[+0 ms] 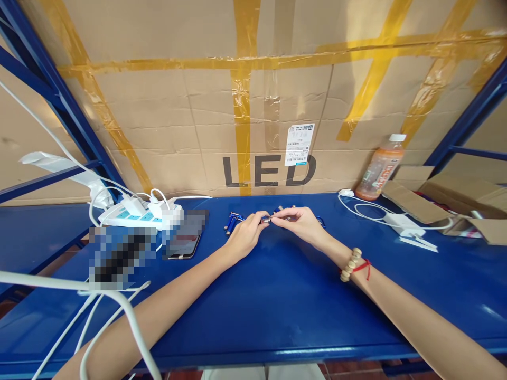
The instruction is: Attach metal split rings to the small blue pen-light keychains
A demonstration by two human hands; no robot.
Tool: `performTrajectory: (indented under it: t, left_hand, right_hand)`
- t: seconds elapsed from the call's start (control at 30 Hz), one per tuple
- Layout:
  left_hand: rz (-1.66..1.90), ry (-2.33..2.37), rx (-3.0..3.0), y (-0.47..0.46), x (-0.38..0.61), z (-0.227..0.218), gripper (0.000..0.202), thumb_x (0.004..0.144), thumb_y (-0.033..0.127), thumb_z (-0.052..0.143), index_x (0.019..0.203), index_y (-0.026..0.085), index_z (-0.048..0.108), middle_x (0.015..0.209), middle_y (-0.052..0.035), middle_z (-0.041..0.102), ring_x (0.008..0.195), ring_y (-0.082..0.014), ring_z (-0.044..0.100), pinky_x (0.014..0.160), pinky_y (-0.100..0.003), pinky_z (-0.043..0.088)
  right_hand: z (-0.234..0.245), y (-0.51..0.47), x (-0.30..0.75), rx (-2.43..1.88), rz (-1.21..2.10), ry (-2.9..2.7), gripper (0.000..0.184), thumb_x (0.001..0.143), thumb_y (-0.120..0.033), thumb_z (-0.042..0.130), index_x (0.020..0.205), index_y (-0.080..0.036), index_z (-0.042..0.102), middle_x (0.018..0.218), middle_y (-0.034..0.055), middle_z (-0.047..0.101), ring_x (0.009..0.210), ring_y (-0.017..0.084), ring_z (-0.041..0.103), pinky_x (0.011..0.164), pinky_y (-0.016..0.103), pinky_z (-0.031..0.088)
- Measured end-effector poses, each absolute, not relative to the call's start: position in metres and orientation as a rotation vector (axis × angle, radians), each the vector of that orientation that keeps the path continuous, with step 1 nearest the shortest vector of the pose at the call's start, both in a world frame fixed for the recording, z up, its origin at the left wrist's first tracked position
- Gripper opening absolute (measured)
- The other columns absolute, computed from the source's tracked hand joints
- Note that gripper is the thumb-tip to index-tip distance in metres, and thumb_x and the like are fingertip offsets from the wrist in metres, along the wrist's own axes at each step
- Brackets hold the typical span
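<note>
My left hand (247, 232) pinches a small metallic piece (266, 219) between thumb and fingers; it is too small to name its kind. My right hand (301, 224) is closed in a pinch, with thumb and forefinger tips at the other end of the same piece. Just behind my left hand lie several small blue pieces with metal ends (231, 226) on the blue shelf (269, 306). Beyond my right hand is another group of small blue and metal pieces (293, 209), partly hidden by the fingers. A beaded bracelet and red string circle my right wrist.
A phone (194, 244) and a white power strip (114, 217) with chargers are on the left, near a blurred-out area. White cables (130, 316) cross my left forearm. At right are a bottle (380, 168), a white charger (404, 226) and an opened carton (467, 195). A large cardboard box (158, 126) stands behind.
</note>
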State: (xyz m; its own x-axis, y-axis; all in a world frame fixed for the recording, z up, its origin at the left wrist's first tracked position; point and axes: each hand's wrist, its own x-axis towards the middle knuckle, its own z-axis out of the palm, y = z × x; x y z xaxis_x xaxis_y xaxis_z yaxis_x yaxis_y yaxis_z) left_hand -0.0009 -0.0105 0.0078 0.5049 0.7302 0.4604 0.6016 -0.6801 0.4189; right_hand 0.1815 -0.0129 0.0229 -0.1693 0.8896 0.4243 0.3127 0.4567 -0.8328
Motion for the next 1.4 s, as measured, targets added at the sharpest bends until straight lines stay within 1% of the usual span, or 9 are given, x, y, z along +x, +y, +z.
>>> performTrajectory:
  t: [0.17,0.27,0.37,0.5,0.73,1.0,1.17,1.27,1.4]
  left_hand:
    - [0.971,1.038,2.633,-0.009,-0.002,0.005,0.025,0.094,0.024,0.034,0.113,0.020,0.050,0.106,-0.0057,0.063,0.095,-0.0176,0.059,0.083,-0.029,0.047]
    - [0.985,1.039,2.644,-0.008,-0.002,0.004,0.026,0.094,0.024,0.032,0.110,0.020,0.052,0.106,-0.0063,0.063,0.096,-0.0179,0.059,0.084,-0.030,0.047]
    - [0.936,1.044,2.629,-0.008,-0.002,0.006,0.026,0.094,0.022,0.031,0.110,0.021,0.052,0.109,-0.0056,0.063,0.099,-0.0177,0.058,0.086,-0.030,0.046]
    - [0.819,1.032,2.617,-0.010,-0.002,0.008,0.024,0.095,0.023,0.030,0.107,0.021,0.050,0.104,-0.0047,0.063,0.096,-0.0175,0.059,0.082,-0.030,0.047]
    - [0.712,1.000,2.542,-0.012,-0.004,0.007,0.016,0.095,0.028,0.030,0.104,0.021,0.042,0.108,-0.0062,0.060,0.096,-0.0187,0.060,0.079,-0.030,0.047]
    - [0.671,0.955,2.565,-0.012,-0.005,0.007,0.008,0.094,0.026,0.031,0.092,0.022,0.038,0.106,-0.0062,0.062,0.092,-0.0216,0.062,0.068,-0.028,0.046]
    - [0.704,0.933,2.632,-0.011,-0.005,0.005,0.008,0.094,0.023,0.032,0.089,0.021,0.038,0.102,-0.0065,0.062,0.090,-0.0205,0.062,0.069,-0.027,0.046]
    - [0.747,0.933,2.692,-0.009,-0.004,0.003,0.010,0.093,0.022,0.033,0.086,0.020,0.040,0.098,-0.0064,0.063,0.086,-0.0188,0.062,0.069,-0.026,0.046]
    - [0.881,0.894,2.801,-0.005,-0.004,-0.001,0.013,0.092,0.020,0.034,0.084,0.019,0.043,0.087,-0.0054,0.062,0.079,-0.0177,0.060,0.067,-0.026,0.046]
  right_hand:
    - [0.020,-0.015,0.181,-1.056,0.850,-1.682,0.031,0.062,-0.045,0.071,0.078,-0.018,0.073,0.076,0.0049,0.073,0.072,0.020,0.066,0.072,0.034,0.053]
    - [0.019,-0.017,0.179,-1.055,0.744,-1.675,0.033,0.063,-0.046,0.071,0.082,-0.019,0.073,0.075,0.0057,0.072,0.069,0.020,0.066,0.067,0.034,0.053]
    - [0.019,-0.017,0.179,-0.983,0.579,-1.784,0.028,0.065,-0.048,0.070,0.075,-0.022,0.073,0.076,0.0049,0.072,0.071,0.020,0.064,0.068,0.036,0.052]
    - [0.018,-0.012,0.184,-0.888,0.525,-1.891,0.026,0.066,-0.051,0.069,0.068,-0.025,0.073,0.076,0.0035,0.070,0.072,0.019,0.062,0.069,0.035,0.051]
    - [0.012,-0.009,0.188,-0.876,0.495,-1.912,0.028,0.067,-0.051,0.068,0.065,-0.023,0.071,0.074,0.0046,0.068,0.069,0.018,0.061,0.057,0.031,0.047]
    - [0.012,-0.011,0.189,-0.826,0.513,-1.971,0.021,0.070,-0.043,0.069,0.064,-0.023,0.071,0.073,0.0037,0.067,0.068,0.017,0.060,0.062,0.032,0.048]
    - [0.012,-0.014,0.186,-0.857,0.477,-1.963,0.022,0.069,-0.043,0.069,0.061,-0.022,0.068,0.070,0.0031,0.066,0.067,0.017,0.059,0.066,0.033,0.049]
    - [0.013,-0.016,0.184,-0.909,0.478,-1.958,0.025,0.068,-0.044,0.068,0.059,-0.021,0.066,0.068,0.0024,0.066,0.065,0.016,0.059,0.067,0.033,0.049]
    - [0.014,-0.018,0.182,-1.009,0.496,-1.938,0.022,0.068,-0.038,0.067,0.058,-0.019,0.064,0.065,0.0016,0.066,0.060,0.015,0.058,0.065,0.032,0.049]
